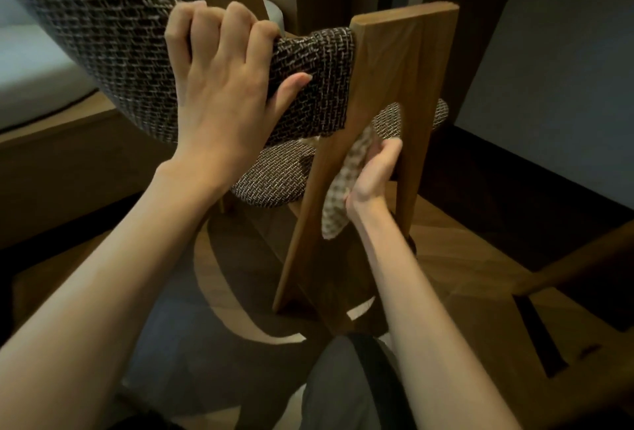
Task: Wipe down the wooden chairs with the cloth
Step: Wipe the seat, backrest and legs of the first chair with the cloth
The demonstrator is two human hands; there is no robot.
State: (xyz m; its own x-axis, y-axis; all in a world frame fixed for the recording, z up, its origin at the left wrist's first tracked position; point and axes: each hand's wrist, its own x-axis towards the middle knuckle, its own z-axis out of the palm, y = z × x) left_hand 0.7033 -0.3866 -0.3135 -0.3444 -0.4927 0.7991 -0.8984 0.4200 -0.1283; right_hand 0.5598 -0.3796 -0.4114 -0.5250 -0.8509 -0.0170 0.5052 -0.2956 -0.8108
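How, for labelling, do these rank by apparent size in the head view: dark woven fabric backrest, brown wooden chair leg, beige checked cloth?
1. Dark woven fabric backrest, nearest the camera.
2. Brown wooden chair leg.
3. Beige checked cloth, partly hidden by the right hand.

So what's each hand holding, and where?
Left hand: dark woven backrest, top edge; right hand: beige checked cloth, bunched against the wooden chair leg.

The chair frame (394,62) is smooth, matt, grained wood, its backrest (103,35) coarse, nubby woven fabric, the cloth (338,203) a soft checked weave, the floor (463,258) faintly glossy wood.
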